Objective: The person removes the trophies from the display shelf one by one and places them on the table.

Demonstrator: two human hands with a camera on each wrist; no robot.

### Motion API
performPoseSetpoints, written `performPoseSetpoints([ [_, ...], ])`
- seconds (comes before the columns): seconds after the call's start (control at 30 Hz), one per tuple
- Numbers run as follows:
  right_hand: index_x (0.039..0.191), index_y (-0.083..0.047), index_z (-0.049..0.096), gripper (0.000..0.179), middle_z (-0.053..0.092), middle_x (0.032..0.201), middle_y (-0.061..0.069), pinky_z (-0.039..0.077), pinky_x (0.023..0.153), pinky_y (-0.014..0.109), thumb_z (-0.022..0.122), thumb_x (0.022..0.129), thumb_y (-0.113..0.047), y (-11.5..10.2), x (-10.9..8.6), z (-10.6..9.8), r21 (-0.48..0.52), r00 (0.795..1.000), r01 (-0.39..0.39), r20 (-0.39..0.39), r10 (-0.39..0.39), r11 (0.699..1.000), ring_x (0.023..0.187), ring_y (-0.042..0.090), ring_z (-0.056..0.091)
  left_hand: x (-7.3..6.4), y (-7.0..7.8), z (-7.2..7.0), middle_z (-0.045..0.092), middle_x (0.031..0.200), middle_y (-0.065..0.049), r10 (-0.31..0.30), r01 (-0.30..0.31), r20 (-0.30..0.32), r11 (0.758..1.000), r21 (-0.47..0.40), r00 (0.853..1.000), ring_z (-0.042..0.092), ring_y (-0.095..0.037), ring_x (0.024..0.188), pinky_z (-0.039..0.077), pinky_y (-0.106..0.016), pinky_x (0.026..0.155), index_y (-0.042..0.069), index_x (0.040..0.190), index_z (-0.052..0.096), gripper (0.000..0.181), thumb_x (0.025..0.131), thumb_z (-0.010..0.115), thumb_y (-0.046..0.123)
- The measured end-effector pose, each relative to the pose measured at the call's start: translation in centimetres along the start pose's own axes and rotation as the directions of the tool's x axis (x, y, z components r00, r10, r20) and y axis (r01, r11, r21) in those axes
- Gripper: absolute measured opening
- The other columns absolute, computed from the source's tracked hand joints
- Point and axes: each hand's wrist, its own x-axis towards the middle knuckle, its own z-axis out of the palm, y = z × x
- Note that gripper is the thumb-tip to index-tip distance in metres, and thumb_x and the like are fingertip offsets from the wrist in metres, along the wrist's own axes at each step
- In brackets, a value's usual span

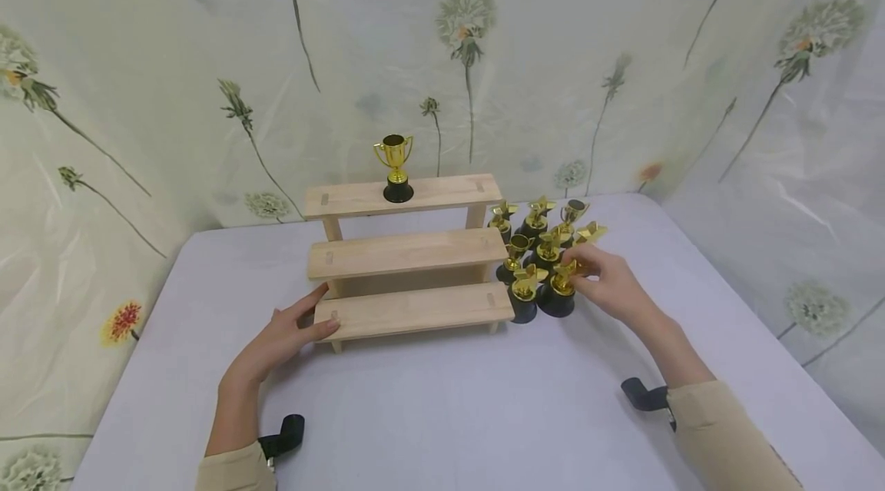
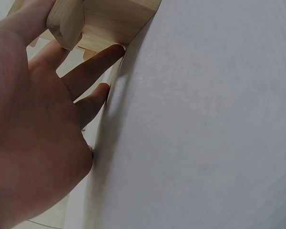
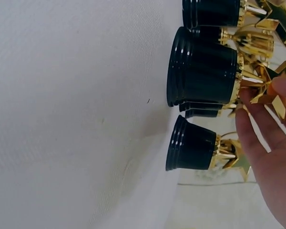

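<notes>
A three-tier wooden display stand (image 1: 408,253) stands on the white table. My left hand (image 1: 276,341) holds the left end of its lowest board, thumb on top and index finger behind; in the left wrist view the other fingers (image 2: 93,74) stretch out by the tabletop. On the top board stands a gold cup trophy (image 1: 396,160) with a black base. To the right of the stand, my right hand (image 1: 608,283) pinches the gold star of a star trophy (image 1: 557,297) at the front of a group. Its black base (image 3: 202,69) is upright near the table.
Several more trophies crowd beside the stand's right end, among them a star trophy (image 1: 523,299) and a cup trophy (image 1: 513,254). Another star trophy (image 3: 193,145) is close to the right hand's fingers. A flower-patterned curtain (image 1: 387,38) closes off the back and sides.
</notes>
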Motion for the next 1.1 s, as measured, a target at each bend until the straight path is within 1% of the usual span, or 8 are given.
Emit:
performPoseSetpoints([
  [0.1,0.116,-0.008,0.064,0.033,0.064,0.121,0.014,0.057,0.091,0.054,0.059,0.086,0.006,0.15,-0.07,0.13,-0.005,1.000,0.014,-0.003,-0.014,1.000,0.105,0.035,0.067,-0.05,0.00,-0.03,0.025,0.164,-0.013,0.001,-0.001,-0.001,1.000,-0.001,1.000,0.001,-0.043,0.154,-0.012,-0.069,0.118,0.030,0.159,0.022,0.085,0.090,0.063,0.060],
  [0.3,0.115,-0.009,0.066,0.038,0.067,0.121,0.012,0.057,0.092,0.053,0.059,0.083,0.010,0.67,-0.12,0.58,-0.019,0.996,0.075,-0.040,-0.076,0.997,0.109,0.034,0.066,-0.03,-0.07,-0.05,0.026,0.164,-0.012,0.009,-0.009,-0.005,1.000,-0.006,1.000,0.008,-0.038,0.155,-0.014,-0.066,0.119,0.030,0.159,0.023,0.086,0.089,0.063,0.060],
  [0.6,0.122,-0.006,0.065,0.041,0.066,0.125,0.016,0.056,0.091,0.055,0.058,0.084,0.008,0.74,-0.25,0.58,-0.040,0.997,0.073,-0.034,-0.074,0.997,0.109,0.036,0.065,-0.09,-0.02,-0.05,0.025,0.165,-0.012,0.001,-0.001,0.002,1.000,-0.010,1.000,0.001,-0.041,0.155,-0.014,-0.068,0.118,0.031,0.159,0.023,0.086,0.089,0.063,0.061],
  [0.63,0.123,-0.006,0.065,0.041,0.067,0.125,0.015,0.058,0.090,0.052,0.059,0.085,0.007,0.76,-0.29,0.55,-0.048,0.996,0.073,-0.037,-0.075,0.996,0.108,0.035,0.066,-0.08,-0.03,-0.05,0.025,0.165,-0.012,0.002,-0.002,0.002,1.000,-0.009,1.000,0.001,-0.041,0.155,-0.014,-0.068,0.118,0.032,0.159,0.023,0.085,0.089,0.063,0.061],
  [0.73,0.125,-0.007,0.065,0.043,0.068,0.124,0.012,0.059,0.085,0.033,0.062,0.084,0.006,0.80,-0.33,0.43,-0.068,0.993,0.099,-0.060,-0.103,0.993,0.101,0.028,0.068,0.00,-0.11,-0.01,0.025,0.165,-0.011,0.009,-0.009,0.000,1.000,-0.007,1.000,0.002,-0.041,0.155,-0.014,-0.068,0.118,0.032,0.159,0.023,0.085,0.089,0.063,0.061],
  [0.83,0.125,-0.009,0.066,0.042,0.069,0.122,0.008,0.054,0.079,0.018,0.065,0.084,0.004,0.67,-0.30,0.15,-0.091,0.987,0.130,-0.084,-0.138,0.987,0.095,0.015,0.065,0.04,-0.15,0.01,0.025,0.165,-0.011,0.014,-0.014,-0.003,1.000,-0.005,1.000,0.003,-0.040,0.155,-0.014,-0.068,0.118,0.032,0.159,0.023,0.085,0.089,0.063,0.061],
  [0.93,0.123,-0.008,0.066,0.040,0.070,0.119,0.007,0.053,0.080,0.016,0.067,0.084,0.003,0.37,-0.11,-0.08,-0.090,0.984,0.140,-0.097,-0.149,0.986,0.095,0.013,0.064,0.02,-0.14,0.02,0.025,0.165,-0.011,0.019,-0.020,-0.004,1.000,-0.003,1.000,0.005,-0.039,0.155,-0.015,-0.067,0.118,0.031,0.159,0.023,0.085,0.089,0.063,0.061],
  [1.1,0.123,-0.007,0.067,0.040,0.070,0.119,0.008,0.052,0.083,0.015,0.065,0.085,0.005,-0.19,0.27,-0.34,-0.072,0.984,0.134,-0.105,-0.142,0.988,0.101,0.023,0.065,0.06,-0.22,0.03,0.026,0.164,-0.012,0.026,-0.026,-0.004,1.000,-0.006,1.000,0.007,-0.038,0.155,-0.015,-0.066,0.119,0.030,0.159,0.023,0.086,0.090,0.063,0.060],
])
